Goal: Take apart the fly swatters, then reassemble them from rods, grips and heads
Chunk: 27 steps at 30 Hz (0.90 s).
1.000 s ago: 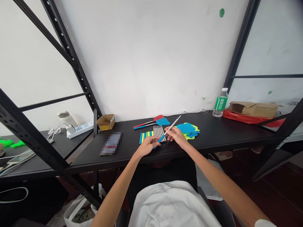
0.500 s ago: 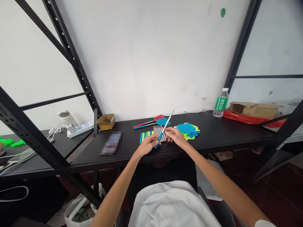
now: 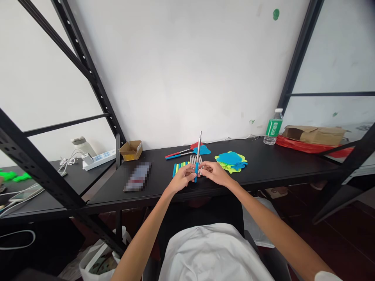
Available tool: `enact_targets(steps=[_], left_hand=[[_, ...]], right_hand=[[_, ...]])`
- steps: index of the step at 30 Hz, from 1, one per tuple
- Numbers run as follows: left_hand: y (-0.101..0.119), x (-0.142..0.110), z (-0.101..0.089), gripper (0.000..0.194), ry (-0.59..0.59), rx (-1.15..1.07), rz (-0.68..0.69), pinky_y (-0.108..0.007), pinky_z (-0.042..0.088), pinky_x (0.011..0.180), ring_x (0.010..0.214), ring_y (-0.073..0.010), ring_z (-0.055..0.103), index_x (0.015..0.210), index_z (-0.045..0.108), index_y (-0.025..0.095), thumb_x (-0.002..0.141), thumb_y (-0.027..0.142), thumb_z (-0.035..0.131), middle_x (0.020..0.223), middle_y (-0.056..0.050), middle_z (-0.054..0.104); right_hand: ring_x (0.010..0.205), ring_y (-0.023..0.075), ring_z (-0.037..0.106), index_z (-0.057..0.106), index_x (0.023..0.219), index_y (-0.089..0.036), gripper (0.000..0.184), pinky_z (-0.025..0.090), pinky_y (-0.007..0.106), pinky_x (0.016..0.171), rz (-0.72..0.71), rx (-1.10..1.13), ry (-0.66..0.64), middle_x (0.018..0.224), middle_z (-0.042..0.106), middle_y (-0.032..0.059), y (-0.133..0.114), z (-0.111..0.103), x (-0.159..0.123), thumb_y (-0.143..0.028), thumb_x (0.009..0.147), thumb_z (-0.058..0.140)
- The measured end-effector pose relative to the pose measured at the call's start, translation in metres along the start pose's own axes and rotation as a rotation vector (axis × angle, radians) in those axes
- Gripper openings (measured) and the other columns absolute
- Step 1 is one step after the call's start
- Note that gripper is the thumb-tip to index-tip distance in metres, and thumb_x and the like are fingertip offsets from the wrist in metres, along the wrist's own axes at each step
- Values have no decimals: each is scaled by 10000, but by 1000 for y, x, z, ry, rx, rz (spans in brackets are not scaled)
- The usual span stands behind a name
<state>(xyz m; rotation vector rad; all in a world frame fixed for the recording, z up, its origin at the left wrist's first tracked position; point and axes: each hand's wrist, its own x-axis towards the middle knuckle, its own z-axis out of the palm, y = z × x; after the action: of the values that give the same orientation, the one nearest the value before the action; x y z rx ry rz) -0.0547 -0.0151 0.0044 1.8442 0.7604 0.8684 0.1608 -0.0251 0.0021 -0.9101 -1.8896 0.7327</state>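
Observation:
A metal fly swatter rod with a blue grip (image 3: pixel 196 171) stands nearly upright above the desk's front edge. My left hand (image 3: pixel 183 178) is closed around the lower part of the blue grip. From the other side, my right hand (image 3: pixel 215 172) has its fingertips pinched at the grip's upper part. Behind my hands lie a row of metal rods (image 3: pixel 192 159), partly covered, and a row of blue and yellow-green grips (image 3: pixel 178 168). Blue and yellow-green swatter heads (image 3: pixel 230 159) are piled to the right. Two fly swatters, one red and one blue (image 3: pixel 202 150), lie farther back.
On the black desk (image 3: pixel 275 162) are a small cardboard box (image 3: pixel 131 150) and a blurred phone-like object (image 3: pixel 137 177) at left. A water bottle (image 3: pixel 273 127) and a carton (image 3: pixel 315 135) on red plastic stand at right. Black shelf posts (image 3: pixel 88 66) frame both sides.
The rod has swung from leaning right to nearly upright. My right hand has moved left and down onto the blue grip, while my left hand has kept its hold.

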Motion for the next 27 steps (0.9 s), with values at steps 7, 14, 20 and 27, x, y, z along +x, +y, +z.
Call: enact_targets(steps=[7, 14, 20, 27], left_hand=[[-2, 0, 0, 495, 8, 13, -3, -179, 359, 396, 681, -143, 599, 1212, 563, 172, 850, 488, 680, 957, -79, 676], [-2, 0, -1, 471, 0, -13, 4, -173, 370, 405, 682, -146, 617, 1189, 553, 181, 847, 471, 696, 909, -61, 671], [-4, 0, -1, 453, 2, -53, 9, -178, 393, 425, 731, -179, 672, 1136, 522, 185, 836, 466, 713, 905, -61, 674], [-6, 1, 0, 438, 7, -69, 38, -193, 450, 469, 745, -176, 686, 1130, 544, 183, 837, 459, 717, 952, -70, 681]], right_hand=[[621, 168, 602, 692, 982, -205, 215, 455, 271, 590, -36, -58, -48, 788, 719, 31, -3, 1, -2, -385, 917, 593], [595, 138, 543, 690, 967, -187, 192, 409, 251, 576, -57, -125, -54, 744, 681, 14, -4, 1, -1, -346, 917, 594], [575, 129, 518, 693, 989, -190, 207, 384, 241, 557, -78, -195, -35, 680, 601, -9, -4, 2, -2, -361, 908, 610], [562, 129, 534, 667, 1022, -191, 205, 392, 236, 556, -98, -227, -46, 683, 624, -12, -5, 2, -3, -347, 901, 611]])
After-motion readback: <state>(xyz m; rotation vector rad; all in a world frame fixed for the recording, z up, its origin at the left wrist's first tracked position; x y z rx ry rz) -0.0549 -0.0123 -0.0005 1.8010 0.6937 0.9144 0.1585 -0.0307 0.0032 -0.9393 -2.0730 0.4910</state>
